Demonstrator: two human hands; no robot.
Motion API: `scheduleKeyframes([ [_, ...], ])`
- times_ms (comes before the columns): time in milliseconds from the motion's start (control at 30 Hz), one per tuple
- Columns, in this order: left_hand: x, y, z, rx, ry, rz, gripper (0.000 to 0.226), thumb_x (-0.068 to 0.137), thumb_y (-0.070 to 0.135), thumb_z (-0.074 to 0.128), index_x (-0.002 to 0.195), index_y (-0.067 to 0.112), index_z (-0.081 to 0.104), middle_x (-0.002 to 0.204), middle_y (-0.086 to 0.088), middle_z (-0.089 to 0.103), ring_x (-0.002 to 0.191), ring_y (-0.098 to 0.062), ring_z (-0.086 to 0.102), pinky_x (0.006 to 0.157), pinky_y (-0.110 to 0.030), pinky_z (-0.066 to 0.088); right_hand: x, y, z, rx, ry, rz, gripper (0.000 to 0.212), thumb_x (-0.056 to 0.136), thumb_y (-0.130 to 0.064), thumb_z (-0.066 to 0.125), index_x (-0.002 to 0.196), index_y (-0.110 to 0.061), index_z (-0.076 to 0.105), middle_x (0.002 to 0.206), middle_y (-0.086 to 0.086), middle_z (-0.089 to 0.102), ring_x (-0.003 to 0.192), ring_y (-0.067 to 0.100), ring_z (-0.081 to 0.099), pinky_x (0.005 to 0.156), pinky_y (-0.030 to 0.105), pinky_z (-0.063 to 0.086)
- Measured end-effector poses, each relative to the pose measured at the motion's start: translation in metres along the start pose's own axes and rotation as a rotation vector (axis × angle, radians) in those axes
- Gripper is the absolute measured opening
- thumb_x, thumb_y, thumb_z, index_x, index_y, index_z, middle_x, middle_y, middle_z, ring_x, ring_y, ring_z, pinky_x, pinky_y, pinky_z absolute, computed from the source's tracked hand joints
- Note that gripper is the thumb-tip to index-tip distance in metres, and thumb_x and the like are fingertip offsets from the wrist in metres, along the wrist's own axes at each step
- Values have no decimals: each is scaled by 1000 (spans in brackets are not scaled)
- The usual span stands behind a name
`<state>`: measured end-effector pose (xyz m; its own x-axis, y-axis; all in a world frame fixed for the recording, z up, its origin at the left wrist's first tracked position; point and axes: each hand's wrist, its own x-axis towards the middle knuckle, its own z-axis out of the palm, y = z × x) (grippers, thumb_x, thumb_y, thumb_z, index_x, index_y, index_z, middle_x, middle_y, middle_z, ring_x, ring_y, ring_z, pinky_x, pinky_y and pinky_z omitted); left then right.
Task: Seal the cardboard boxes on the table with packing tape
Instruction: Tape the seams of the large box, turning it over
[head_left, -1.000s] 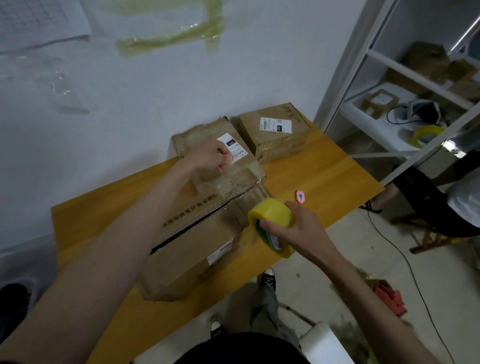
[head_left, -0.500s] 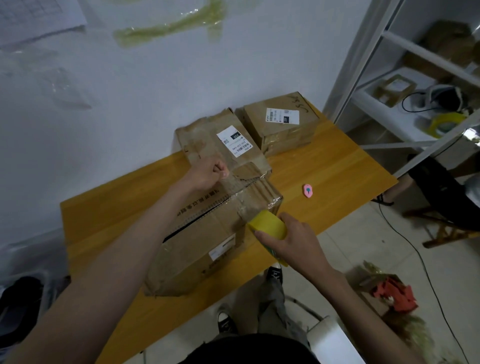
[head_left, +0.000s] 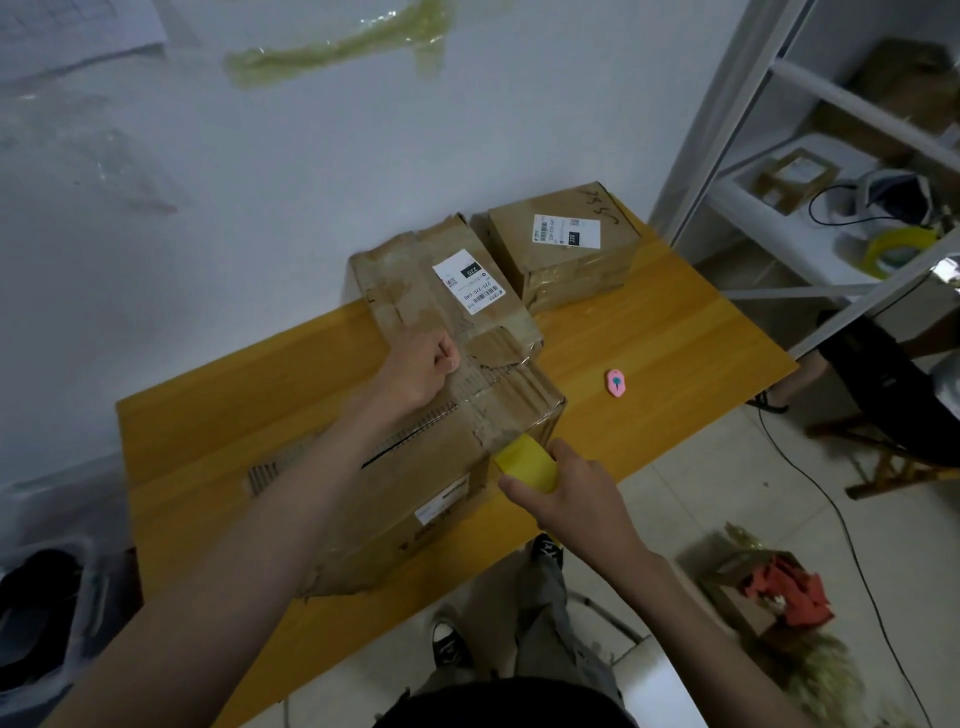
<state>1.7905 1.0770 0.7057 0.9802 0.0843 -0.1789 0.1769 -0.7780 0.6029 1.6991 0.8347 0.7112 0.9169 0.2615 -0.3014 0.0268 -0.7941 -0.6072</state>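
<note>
The wooden table (head_left: 675, 332) carries three cardboard boxes. The big carton (head_left: 426, 488) lies at centre, its top seam partly gaping. At its 12 o'clock sits the labelled crumpled box (head_left: 415, 280), and at 1 o'clock the smaller labelled box (head_left: 561, 244). The left hand (head_left: 421, 366), fingers curled into a fist, presses on the carton's top. The right hand (head_left: 576, 493) grips the yellow tape roll (head_left: 524, 462) at the carton's near right corner. A pink cutter (head_left: 616, 383) lies at 3 o'clock.
</note>
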Motion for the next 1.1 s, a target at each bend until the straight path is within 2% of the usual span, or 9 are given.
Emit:
scheduleKeyframes([
  [267, -14, -11, 22, -45, 156, 125, 5, 100, 16, 58, 95, 17, 55, 113, 2, 43, 101, -17, 54, 96, -37, 49, 2, 2, 8, 36, -29, 17, 73, 85, -72, 61, 127, -13, 53, 69, 1, 64, 70, 19, 65, 58, 40, 50],
  [400, -21, -11, 32, -20, 271, 96, 4, 100, 18, 55, 103, 16, 54, 117, 0, 43, 106, -17, 52, 86, -36, 52, 2, 2, 10, 93, -36, 22, 72, 88, -66, 65, 132, -11, 51, 65, -5, 57, 64, 15, 59, 52, 29, 37],
  [567, -25, -5, 33, -104, 311, 60, 41, 97, 17, 61, 133, 27, 43, 119, 7, 42, 102, -10, 51, 69, -18, 42, 0, 6, 10, 113, -74, 37, 65, 86, -69, 64, 123, -17, 52, 72, -2, 64, 71, 18, 65, 60, 39, 51],
  [733, -30, -4, 30, -101, 336, 140, 5, 95, 15, 65, 96, 19, 64, 123, 5, 44, 112, -11, 50, 95, -26, 48, 2, 7, 10, 100, -77, 21, 59, 86, -70, 63, 116, -21, 48, 71, 4, 68, 66, 18, 68, 64, 48, 56],
  [833, -45, -7, 30, 96, 366, 301, 21, 95, 11, 65, 112, 16, 75, 132, 1, 56, 120, -18, 53, 99, -33, 51, 2, 9, 10, 107, -68, 21, 60, 85, -69, 64, 116, -20, 50, 70, 3, 69, 65, 17, 68, 65, 47, 57],
  [900, -56, -12, 36, 257, 285, 379, 34, 102, 20, 55, 135, 14, 62, 148, -2, 51, 136, -21, 46, 108, -43, 48, 3, 11, 11, 98, -66, 22, 63, 85, -70, 64, 118, -18, 53, 70, 1, 67, 65, 15, 67, 63, 44, 55],
  [967, -67, -16, 43, 358, 118, 348, 53, 109, 41, 32, 157, 16, 30, 167, 1, 20, 155, -15, 13, 125, -40, 19, 3, 11, 12, 97, -64, 21, 67, 85, -71, 63, 121, -15, 54, 70, 3, 66, 64, 16, 65, 60, 43, 54],
  [1033, -72, -17, 45, 444, 30, 323, 62, 107, 50, 11, 161, 18, 6, 169, 3, -5, 155, -12, -12, 127, -39, -2, 4, 11, 13, 96, -59, 18, 70, 85, -70, 64, 126, -14, 53, 69, 3, 65, 63, 16, 63, 56, 40, 50],
  [1100, -73, -15, 46, 522, 3, 361, 61, 107, 46, 5, 161, 18, -3, 168, 1, -11, 153, -14, -19, 126, -43, -7, 4, 12, 13, 107, -56, 17, 71, 86, -66, 66, 131, -13, 53, 67, 0, 61, 61, 14, 59, 53, 32, 43],
])
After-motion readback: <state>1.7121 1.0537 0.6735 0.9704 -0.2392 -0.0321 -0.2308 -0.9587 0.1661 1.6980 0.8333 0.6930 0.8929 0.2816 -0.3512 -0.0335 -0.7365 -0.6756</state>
